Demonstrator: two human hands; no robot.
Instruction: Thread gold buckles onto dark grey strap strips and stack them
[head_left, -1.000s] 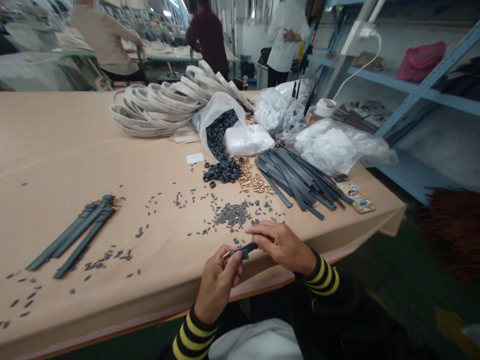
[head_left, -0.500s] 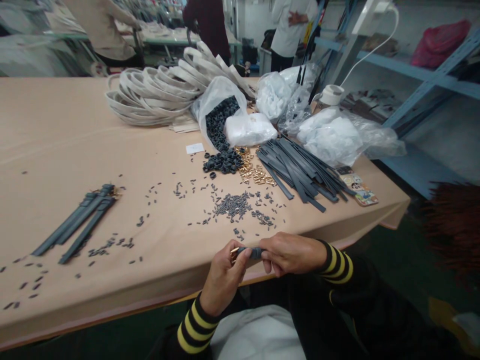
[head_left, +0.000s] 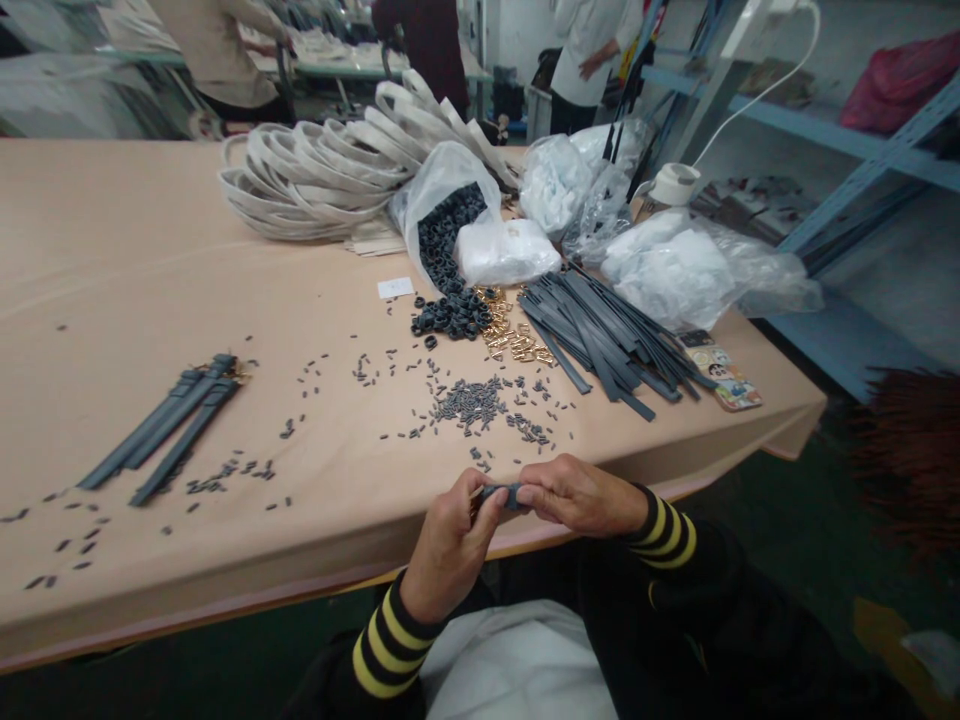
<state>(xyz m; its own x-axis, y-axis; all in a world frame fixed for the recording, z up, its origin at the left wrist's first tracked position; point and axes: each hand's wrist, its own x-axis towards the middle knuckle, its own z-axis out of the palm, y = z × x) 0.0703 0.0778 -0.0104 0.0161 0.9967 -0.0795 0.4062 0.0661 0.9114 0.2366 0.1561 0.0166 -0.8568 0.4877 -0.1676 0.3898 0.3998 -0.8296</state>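
Note:
Just over the table's near edge, a dark grey strap (head_left: 501, 495) is pinched between my two hands. My left hand (head_left: 455, 530) grips its buckle end, where a bit of gold metal shows by the fingers. The thumb and fingertips of my right hand (head_left: 577, 496) close on the strap's other visible end. Most of the strap is hidden by my fingers. Beyond my hands lies a scattered pile of small dark grey pieces (head_left: 471, 402). Gold buckles (head_left: 517, 338) and dark loops (head_left: 454, 316) are heaped farther back.
Loose grey straps (head_left: 600, 335) lie at the right beside a patterned phone case (head_left: 724, 370). Several buckled straps (head_left: 169, 425) rest at the left. Plastic bags (head_left: 667, 270) and coiled pale webbing (head_left: 315, 185) fill the back. Other people stand beyond the table.
My right fingers have closed in more around the strap's end, and the gold metal is less visible by my left hand. The view has shifted slightly.

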